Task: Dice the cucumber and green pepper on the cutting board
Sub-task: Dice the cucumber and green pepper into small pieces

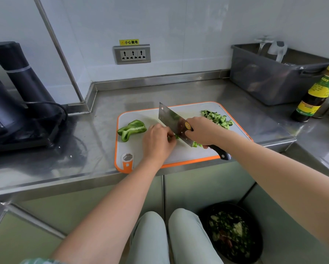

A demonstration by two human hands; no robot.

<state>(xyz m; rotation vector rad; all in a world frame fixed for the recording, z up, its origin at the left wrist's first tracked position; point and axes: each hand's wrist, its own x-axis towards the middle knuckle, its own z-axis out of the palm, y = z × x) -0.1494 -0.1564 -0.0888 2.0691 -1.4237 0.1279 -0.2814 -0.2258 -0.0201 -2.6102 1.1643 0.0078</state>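
Dicing green pepper strips (pixel 176 137) mid-board, a person's left hand (pixel 158 141) pinches them while the right hand (pixel 203 131) grips the cleaver (pixel 171 119); diced cucumber (pixel 217 118) fills the cutting board's (pixel 188 155) far right corner. Tucked knuckles look safest.

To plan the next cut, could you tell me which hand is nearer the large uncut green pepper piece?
Left. The left hand sits just right of the large green pepper piece; the right hand, gripping the steel cleaver, is farther right.
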